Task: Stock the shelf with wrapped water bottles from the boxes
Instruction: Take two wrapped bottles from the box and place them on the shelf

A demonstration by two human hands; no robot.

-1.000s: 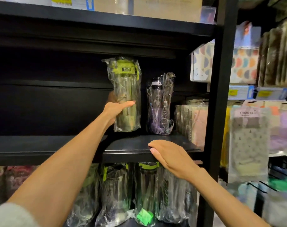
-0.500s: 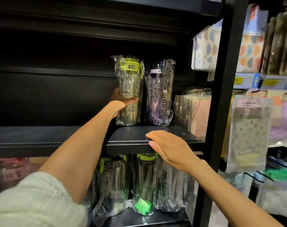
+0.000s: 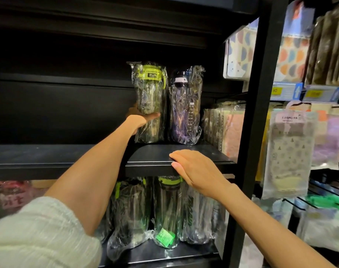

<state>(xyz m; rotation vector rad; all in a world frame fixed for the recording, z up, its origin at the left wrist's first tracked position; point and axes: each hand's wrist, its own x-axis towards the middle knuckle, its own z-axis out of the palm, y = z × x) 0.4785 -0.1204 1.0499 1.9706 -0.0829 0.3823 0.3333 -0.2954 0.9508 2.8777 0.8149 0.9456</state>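
1. our left hand (image 3: 140, 120) reaches to the centre of the frame, its fingers grasping the lower body of the green-lidded wrapped bottle (image 3: 149, 101).
2. that bottle stands upright on the black shelf (image 3: 157, 153), just beside the purple wrapped bottle (image 3: 185, 105) on its right; we cannot tell whether their wrappers touch.
3. our right hand (image 3: 197, 171) rests flat on the shelf's front edge, lower centre, fingers released and straight.
4. more wrapped bottles (image 3: 166, 211) stand on the shelf below.
5. packaged goods (image 3: 288, 155) hang right of the black upright post (image 3: 255, 113).
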